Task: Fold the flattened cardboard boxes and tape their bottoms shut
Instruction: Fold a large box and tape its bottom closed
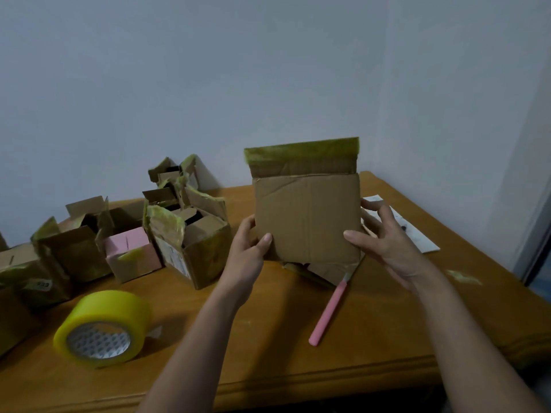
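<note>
I see a flattened brown cardboard box (308,216) held upright above the wooden table, w/ a strip of old yellowish tape along its raised top flap and creases across its face. Yellow tape roll (103,327) lies on its side front-left. Folded boxes (190,239), flaps up, stand clustered at left, near the wall.

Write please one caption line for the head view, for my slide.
Both hands, left hand and right hand, hold a flattened cardboard box upright over the wooden table, near yellow tape roll.
</note>
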A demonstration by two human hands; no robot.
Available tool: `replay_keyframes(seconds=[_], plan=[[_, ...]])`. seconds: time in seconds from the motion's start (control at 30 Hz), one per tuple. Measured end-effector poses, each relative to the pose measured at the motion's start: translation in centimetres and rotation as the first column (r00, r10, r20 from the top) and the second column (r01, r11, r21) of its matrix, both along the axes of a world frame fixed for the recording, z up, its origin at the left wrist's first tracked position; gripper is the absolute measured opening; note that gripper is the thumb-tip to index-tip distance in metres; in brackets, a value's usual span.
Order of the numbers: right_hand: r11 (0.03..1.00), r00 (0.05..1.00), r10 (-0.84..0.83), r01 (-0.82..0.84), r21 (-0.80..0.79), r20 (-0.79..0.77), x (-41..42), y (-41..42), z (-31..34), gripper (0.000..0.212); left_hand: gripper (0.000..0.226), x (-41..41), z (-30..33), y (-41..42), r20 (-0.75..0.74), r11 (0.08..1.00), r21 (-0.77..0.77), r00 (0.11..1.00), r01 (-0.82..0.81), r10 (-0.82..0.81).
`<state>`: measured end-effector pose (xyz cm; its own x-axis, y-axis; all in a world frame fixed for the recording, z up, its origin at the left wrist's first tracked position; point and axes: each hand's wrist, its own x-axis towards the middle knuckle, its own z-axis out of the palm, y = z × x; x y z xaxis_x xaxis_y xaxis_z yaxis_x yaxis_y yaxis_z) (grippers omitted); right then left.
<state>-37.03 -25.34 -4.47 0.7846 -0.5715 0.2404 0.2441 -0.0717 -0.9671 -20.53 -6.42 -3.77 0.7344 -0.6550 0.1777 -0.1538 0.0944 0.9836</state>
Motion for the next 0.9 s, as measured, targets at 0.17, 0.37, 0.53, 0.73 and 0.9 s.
replay_keyframes(seconds=[0.17, 0.37, 0.53, 0.73, 0.9], plan=[[0.999, 1.000, -0.001, 0.000, 0.040, 0.028, 1.0, -1.4, -1.0, 0.077, 0.048, 1.9, -0.9, -2.3, -0.004, 0.999, 0.051, 1.000, -0.011, 0.012], [0.947, 0.939, -0.315, 0.320, -0.016, 0.140, 3.3, -2.4, -3.1, 0.070, 0.049, 4.0, -1.7, -5.8, 0.056, 0.950, 0.185, 0.968, -0.250, 0.244], [0.809, 0.811, -0.551, 0.577, -0.110, 0.198, 4.6, -3.2, -5.4, 0.069, 0.051, 5.3, -3.7, -6.9, -0.055, 0.798, 0.504, 0.910, -0.330, 0.411], [0.727, 0.749, -0.646, 0.663, -0.178, 0.150, 5.8, -4.2, -7.5, 0.071, 0.045, 6.2, -5.5, -7.7, -0.351, 0.838, 0.530, 0.865, -0.131, 0.358], [0.720, 0.741, -0.666, 0.668, -0.188, 0.080, 6.3, -4.8, -8.3, 0.072, 0.010, 6.1, -5.6, -8.8, -0.487, 0.880, 0.470, 0.808, -0.077, 0.331]])
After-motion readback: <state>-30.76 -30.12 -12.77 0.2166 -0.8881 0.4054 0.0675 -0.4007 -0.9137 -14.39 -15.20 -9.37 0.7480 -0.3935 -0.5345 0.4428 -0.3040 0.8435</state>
